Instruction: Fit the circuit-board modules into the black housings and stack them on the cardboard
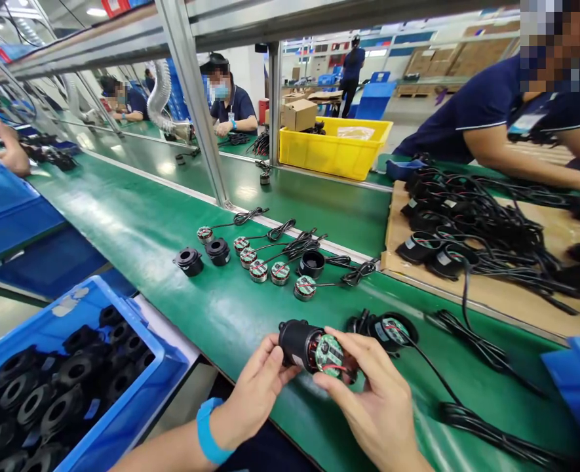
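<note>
Near the bench's front edge, my left hand [260, 387] is wrapped round a black cylindrical housing [297, 342]. The fingers of my right hand [378, 393] grip a round motor part with a green circuit board [329, 355], which sits at the housing's open right end, partly outside it. Just behind my right hand lies another black housing [385, 331] with a green board in it and a black cable. Farther back stand several round motor parts [304, 287] with coiled cables, an open black housing [312, 263] and two more black housings [189, 261].
A blue bin [159, 367] of black rings is at the lower left. Cardboard [392, 255] bearing cabled housings lies at the right, by a blue container [575, 373]. A metal post [196, 111] rises behind the parts. Co-workers sit or lean across the bench.
</note>
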A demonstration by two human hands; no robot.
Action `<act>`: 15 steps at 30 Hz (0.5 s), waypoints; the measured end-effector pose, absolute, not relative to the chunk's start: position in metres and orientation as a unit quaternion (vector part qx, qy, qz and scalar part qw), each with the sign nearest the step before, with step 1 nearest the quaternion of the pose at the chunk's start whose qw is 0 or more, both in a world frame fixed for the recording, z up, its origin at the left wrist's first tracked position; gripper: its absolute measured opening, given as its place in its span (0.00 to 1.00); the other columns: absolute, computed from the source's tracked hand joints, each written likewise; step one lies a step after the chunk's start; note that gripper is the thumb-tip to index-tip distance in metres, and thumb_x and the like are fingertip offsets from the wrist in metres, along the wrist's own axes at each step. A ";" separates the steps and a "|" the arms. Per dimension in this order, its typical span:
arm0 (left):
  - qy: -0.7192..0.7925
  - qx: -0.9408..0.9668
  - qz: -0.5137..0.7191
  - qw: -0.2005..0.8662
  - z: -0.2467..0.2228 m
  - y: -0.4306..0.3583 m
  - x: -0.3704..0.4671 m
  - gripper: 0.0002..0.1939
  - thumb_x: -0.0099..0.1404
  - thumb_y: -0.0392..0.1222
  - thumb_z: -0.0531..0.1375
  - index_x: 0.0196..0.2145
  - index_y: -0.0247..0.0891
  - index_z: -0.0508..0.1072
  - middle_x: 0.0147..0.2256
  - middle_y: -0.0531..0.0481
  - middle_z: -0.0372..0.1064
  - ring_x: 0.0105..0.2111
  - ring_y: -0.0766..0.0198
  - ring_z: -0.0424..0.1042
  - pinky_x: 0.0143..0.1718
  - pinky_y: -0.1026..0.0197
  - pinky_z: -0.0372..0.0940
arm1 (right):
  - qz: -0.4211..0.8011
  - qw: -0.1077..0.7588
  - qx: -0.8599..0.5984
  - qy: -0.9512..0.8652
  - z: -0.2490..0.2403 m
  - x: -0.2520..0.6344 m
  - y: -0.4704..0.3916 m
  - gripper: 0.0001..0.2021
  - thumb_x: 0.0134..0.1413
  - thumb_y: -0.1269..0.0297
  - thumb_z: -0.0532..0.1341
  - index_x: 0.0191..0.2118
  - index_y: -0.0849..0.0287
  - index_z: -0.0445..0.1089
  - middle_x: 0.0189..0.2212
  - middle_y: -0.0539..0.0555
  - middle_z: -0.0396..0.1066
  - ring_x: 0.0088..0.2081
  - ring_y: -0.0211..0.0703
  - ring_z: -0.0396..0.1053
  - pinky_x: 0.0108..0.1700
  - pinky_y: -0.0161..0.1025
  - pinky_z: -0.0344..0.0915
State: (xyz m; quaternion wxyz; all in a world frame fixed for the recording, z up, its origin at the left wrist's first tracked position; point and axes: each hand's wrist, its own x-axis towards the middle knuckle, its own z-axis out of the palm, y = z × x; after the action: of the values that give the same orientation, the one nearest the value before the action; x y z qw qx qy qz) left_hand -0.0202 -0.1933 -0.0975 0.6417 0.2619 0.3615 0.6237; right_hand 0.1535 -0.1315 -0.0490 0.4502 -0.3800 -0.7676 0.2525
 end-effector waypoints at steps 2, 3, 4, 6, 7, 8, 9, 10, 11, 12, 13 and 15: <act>0.369 0.259 0.608 0.654 -0.100 -0.194 -0.022 0.17 0.73 0.54 0.59 0.51 0.41 0.72 0.51 0.45 0.73 0.51 0.58 0.74 0.57 0.50 0.69 | 0.273 0.424 -0.391 -0.770 -0.043 0.153 -0.129 0.21 0.58 0.52 0.68 0.55 0.53 0.73 0.45 0.59 0.72 0.33 0.41 0.73 0.29 0.35 0.73; 0.377 0.266 0.596 0.657 -0.099 -0.193 -0.025 0.18 0.73 0.56 0.58 0.52 0.42 0.71 0.52 0.45 0.73 0.51 0.57 0.74 0.57 0.49 0.70 | 0.281 0.416 -0.392 -0.771 -0.041 0.153 -0.128 0.20 0.58 0.52 0.68 0.54 0.54 0.74 0.47 0.60 0.72 0.34 0.41 0.74 0.28 0.34 0.73; 0.390 0.293 0.574 0.657 -0.097 -0.193 -0.029 0.19 0.74 0.56 0.57 0.53 0.41 0.71 0.52 0.44 0.73 0.52 0.56 0.74 0.57 0.48 0.70 | 0.283 0.413 -0.390 -0.773 -0.041 0.152 -0.127 0.20 0.59 0.52 0.67 0.53 0.54 0.73 0.48 0.60 0.72 0.37 0.43 0.75 0.28 0.33 0.73; 0.438 0.408 0.498 0.628 -0.091 -0.192 -0.043 0.20 0.75 0.57 0.53 0.53 0.41 0.71 0.53 0.42 0.73 0.55 0.53 0.73 0.60 0.44 0.67 | 0.269 0.410 -0.381 -0.784 -0.043 0.151 -0.125 0.19 0.58 0.52 0.68 0.51 0.55 0.73 0.49 0.61 0.73 0.42 0.46 0.76 0.32 0.34 0.74; 0.470 0.479 0.453 0.586 -0.087 -0.192 -0.052 0.20 0.76 0.56 0.53 0.54 0.40 0.71 0.55 0.41 0.72 0.57 0.51 0.71 0.62 0.42 0.64 | 0.257 0.406 -0.375 -0.793 -0.046 0.150 -0.124 0.19 0.58 0.52 0.68 0.50 0.55 0.72 0.48 0.60 0.74 0.43 0.46 0.76 0.34 0.35 0.74; 0.507 0.542 0.414 0.527 -0.084 -0.192 -0.061 0.22 0.75 0.56 0.53 0.57 0.40 0.69 0.58 0.39 0.69 0.61 0.49 0.67 0.65 0.39 0.60 | 0.250 0.396 -0.372 -0.802 -0.051 0.148 -0.122 0.19 0.58 0.51 0.68 0.50 0.55 0.72 0.46 0.58 0.75 0.42 0.45 0.76 0.35 0.35 0.74; 0.542 0.588 0.386 0.460 -0.082 -0.192 -0.070 0.25 0.74 0.57 0.55 0.60 0.41 0.67 0.63 0.37 0.64 0.65 0.46 0.61 0.68 0.37 0.54 | 0.248 0.379 -0.375 -0.809 -0.055 0.146 -0.121 0.19 0.58 0.51 0.67 0.50 0.56 0.72 0.44 0.57 0.76 0.38 0.44 0.76 0.34 0.36 0.74; 0.573 0.615 0.368 0.397 -0.082 -0.192 -0.078 0.31 0.71 0.60 0.58 0.64 0.41 0.62 0.67 0.36 0.58 0.69 0.44 0.55 0.70 0.35 0.49 | 0.251 0.356 -0.382 -0.815 -0.060 0.143 -0.121 0.19 0.59 0.50 0.66 0.51 0.56 0.72 0.43 0.56 0.77 0.34 0.41 0.75 0.33 0.36 0.73; 0.595 0.629 0.359 0.349 -0.082 -0.191 -0.083 0.40 0.67 0.62 0.62 0.68 0.41 0.57 0.70 0.35 0.51 0.71 0.42 0.49 0.70 0.34 0.47 | 0.257 0.330 -0.391 -0.820 -0.064 0.140 -0.120 0.20 0.60 0.49 0.65 0.51 0.56 0.71 0.41 0.54 0.78 0.30 0.40 0.74 0.31 0.36 0.73; 0.608 0.638 0.349 0.318 -0.084 -0.190 -0.087 0.49 0.61 0.65 0.66 0.70 0.41 0.52 0.71 0.34 0.46 0.72 0.40 0.46 0.70 0.32 0.46 | 0.262 0.306 -0.402 -0.822 -0.067 0.137 -0.120 0.21 0.61 0.48 0.64 0.53 0.57 0.70 0.41 0.54 0.78 0.29 0.39 0.73 0.31 0.36 0.72; 0.612 0.648 0.337 0.302 -0.087 -0.188 -0.088 0.56 0.56 0.66 0.69 0.71 0.41 0.49 0.72 0.33 0.44 0.72 0.39 0.44 0.70 0.32 0.46 | 0.263 0.288 -0.410 -0.825 -0.070 0.134 -0.119 0.22 0.62 0.46 0.63 0.54 0.57 0.70 0.41 0.54 0.78 0.29 0.40 0.74 0.32 0.37 0.73; 0.606 0.669 0.320 0.288 -0.093 -0.183 -0.084 0.61 0.50 0.65 0.73 0.71 0.42 0.49 0.71 0.32 0.48 0.71 0.38 0.47 0.69 0.32 0.49 | 0.256 0.262 -0.409 -0.836 -0.072 0.130 -0.117 0.24 0.64 0.45 0.61 0.56 0.56 0.68 0.45 0.55 0.78 0.36 0.43 0.78 0.36 0.38 0.74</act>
State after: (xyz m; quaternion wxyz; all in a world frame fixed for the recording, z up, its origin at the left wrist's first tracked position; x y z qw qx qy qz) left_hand -0.0837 -0.1828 -0.0928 0.2884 0.6693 0.6056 0.3196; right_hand 0.1296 -0.1170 -0.0716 0.2623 -0.4094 -0.8355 0.2560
